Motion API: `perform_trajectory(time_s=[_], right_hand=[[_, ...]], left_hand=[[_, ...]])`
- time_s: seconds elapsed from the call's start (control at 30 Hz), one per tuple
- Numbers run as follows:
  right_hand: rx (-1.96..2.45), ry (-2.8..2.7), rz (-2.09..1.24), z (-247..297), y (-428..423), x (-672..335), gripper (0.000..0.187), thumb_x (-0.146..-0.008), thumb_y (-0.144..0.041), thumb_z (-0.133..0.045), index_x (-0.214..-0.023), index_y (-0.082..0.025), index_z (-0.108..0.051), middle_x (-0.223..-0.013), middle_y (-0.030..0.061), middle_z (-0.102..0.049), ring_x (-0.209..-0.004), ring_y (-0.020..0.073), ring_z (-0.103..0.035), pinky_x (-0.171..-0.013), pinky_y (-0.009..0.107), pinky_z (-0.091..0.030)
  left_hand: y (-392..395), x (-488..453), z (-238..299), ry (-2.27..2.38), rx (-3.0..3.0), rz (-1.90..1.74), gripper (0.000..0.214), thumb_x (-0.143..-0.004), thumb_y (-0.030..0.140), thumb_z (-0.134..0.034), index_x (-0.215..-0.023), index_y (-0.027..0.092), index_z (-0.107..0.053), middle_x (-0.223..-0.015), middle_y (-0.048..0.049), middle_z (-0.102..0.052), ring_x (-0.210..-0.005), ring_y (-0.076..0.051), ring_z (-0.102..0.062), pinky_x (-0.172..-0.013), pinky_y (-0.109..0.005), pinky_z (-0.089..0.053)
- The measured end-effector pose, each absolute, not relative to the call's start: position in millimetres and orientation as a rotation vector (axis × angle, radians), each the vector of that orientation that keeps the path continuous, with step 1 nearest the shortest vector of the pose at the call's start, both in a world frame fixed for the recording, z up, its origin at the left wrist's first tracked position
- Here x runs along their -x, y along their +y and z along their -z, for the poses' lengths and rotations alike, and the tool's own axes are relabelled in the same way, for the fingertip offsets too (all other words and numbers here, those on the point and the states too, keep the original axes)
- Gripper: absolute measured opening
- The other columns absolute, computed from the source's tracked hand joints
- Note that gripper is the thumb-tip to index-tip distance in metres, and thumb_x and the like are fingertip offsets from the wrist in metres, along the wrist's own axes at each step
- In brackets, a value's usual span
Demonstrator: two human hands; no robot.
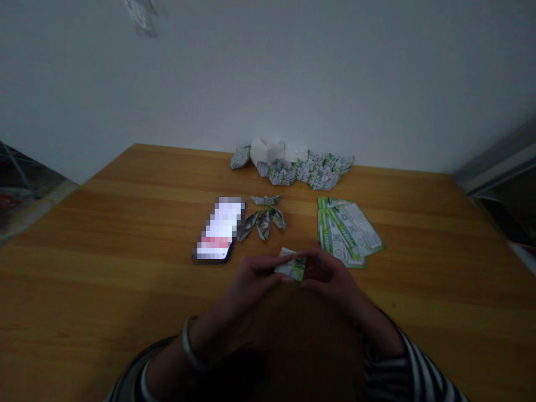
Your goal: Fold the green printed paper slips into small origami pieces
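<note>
The left hand (255,273) and right hand (324,272) meet at the fingertips, clamped on a small folded piece of green-and-white paper (292,267) above a wooden table (104,268). Both bend inward at the wrists, forearms converging. A metal bangle (188,343) circles the left wrist; a striped sleeve (402,363) covers the right arm. Nearby lie green printed sheets (347,231), small folded paper pieces (262,218), and a smartphone (218,229). A heap of folded paper (293,167) sits farther off.

Dim, flat light; the left hand (251,274) and right hand (329,273) sit in dark shadow, and the table (104,268) bows toward the frame edges.
</note>
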State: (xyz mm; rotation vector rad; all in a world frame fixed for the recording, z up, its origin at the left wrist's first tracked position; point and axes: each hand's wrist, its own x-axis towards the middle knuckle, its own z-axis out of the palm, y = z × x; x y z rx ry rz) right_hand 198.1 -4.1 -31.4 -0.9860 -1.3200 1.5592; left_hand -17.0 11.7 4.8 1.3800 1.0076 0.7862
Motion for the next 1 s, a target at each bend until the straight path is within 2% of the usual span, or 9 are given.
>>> perform_trajectory(time_s=[0.1, 0.23, 0.43, 0.6, 0.8, 1.0], right_hand=[[0.966, -1.393, -1.539, 29, -3, -205, 0.039, -0.075, -0.032, -0.081, -0.112, -0.026, -0.068, -0.111, 0.0051, -0.067, -0.099, 0.0188, -0.066, -0.085, 0.030, -0.055], [0.993, -1.497, -1.442, 24, -1, -211, 0.026, -0.076, -0.032, -0.081, -0.100, -0.024, -0.076, -0.098, 0.0048, -0.071, -0.090, 0.0173, -0.068, -0.079, 0.028, -0.056], [1.081, -1.538, -1.272, 20, -3, -206, 0.023, -0.076, -0.034, -0.080, -0.096, -0.025, -0.079, -0.089, 0.0052, -0.076, -0.081, 0.0181, -0.071, -0.073, 0.030, -0.058], [1.115, -1.492, -1.252, 19, -5, -203, 0.028, -0.071, -0.028, -0.083, -0.099, -0.025, -0.079, -0.091, 0.0057, -0.078, -0.082, 0.0193, -0.073, -0.074, 0.030, -0.059], [1.154, -1.403, -1.243, 23, -8, -198, 0.024, -0.071, -0.029, -0.082, -0.094, -0.023, -0.080, -0.089, 0.0063, -0.079, -0.079, 0.0209, -0.074, -0.073, 0.032, -0.060], [1.177, -1.268, -1.214, 22, -15, -190, 0.017, -0.074, -0.028, -0.078, -0.091, -0.023, -0.080, -0.084, 0.0063, -0.078, -0.074, 0.0197, -0.073, -0.067, 0.030, -0.060]], left_hand=[[13, 20, -6, 0.942, -1.399, -0.744, 0.036, -0.077, 0.022, -0.076, -0.113, 0.023, -0.073, -0.110, -0.0066, -0.076, -0.097, -0.025, -0.073, -0.089, -0.035, -0.055], [14, 21, -5, 0.848, -1.411, -0.691, 0.029, -0.081, 0.021, -0.072, -0.110, 0.024, -0.074, -0.105, -0.0062, -0.077, -0.096, -0.024, -0.074, -0.090, -0.037, -0.056], [14, 19, 1, 0.955, -1.475, -0.717, 0.031, -0.085, 0.023, -0.067, -0.115, 0.028, -0.072, -0.117, -0.0056, -0.072, -0.105, -0.025, -0.071, -0.099, -0.042, -0.052], [13, 18, 5, 1.026, -1.522, -0.757, 0.021, -0.086, 0.028, -0.067, -0.104, 0.025, -0.077, -0.105, -0.0074, -0.077, -0.093, -0.024, -0.074, -0.085, -0.036, -0.057], [8, 12, 3, 1.100, -1.541, -0.906, 0.016, -0.087, 0.026, -0.066, -0.096, 0.024, -0.080, -0.094, -0.0058, -0.080, -0.083, -0.019, -0.074, -0.078, -0.029, -0.056], [4, 9, 1, 1.166, -1.534, -1.002, 0.012, -0.083, 0.027, -0.070, -0.089, 0.026, -0.080, -0.089, -0.0045, -0.080, -0.080, -0.021, -0.075, -0.073, -0.029, -0.058]])
